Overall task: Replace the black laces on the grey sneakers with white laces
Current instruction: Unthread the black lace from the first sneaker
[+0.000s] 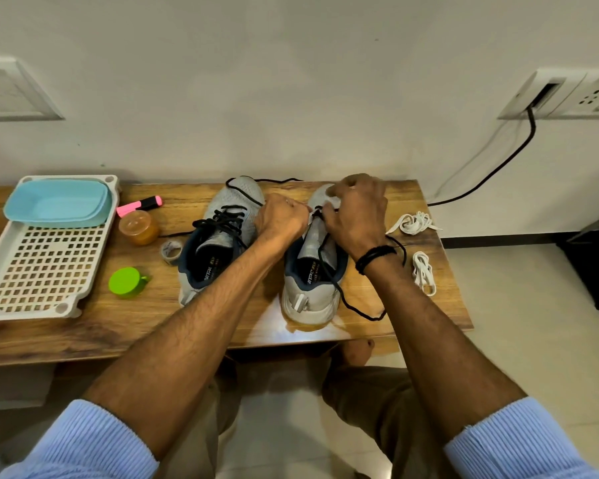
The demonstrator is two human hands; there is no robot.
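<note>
The right sneaker (pixel 312 271) lay heel-near, toe-far on the tabletop (pixel 222 323). My right hand (pixel 357 216) pinched its black lace (pixel 370 318) at the far eyelets. My left hand (pixel 281 221), curled, gripped the upper alongside. The white laces (pixel 414 223) lay nearer my right hand.

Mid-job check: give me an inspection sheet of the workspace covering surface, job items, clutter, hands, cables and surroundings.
Surface: wooden table, glare patch at the near edge.
Job's things: left sneaker laced in black; right sneaker with its black lace mostly out, trailing past the heel onto the table; white lace bundle and second white bundle at the table's right end.
Clutter: perforated tray holding a blue tub; pink highlighter, amber jar, tape roll, green cap.
Hands: left hand grips the right sneaker at the eyelets; right hand pinches the black lace there.
Cables: black cable from the socket plate down behind the table.
Surroundings: white wall, tiled floor.
</note>
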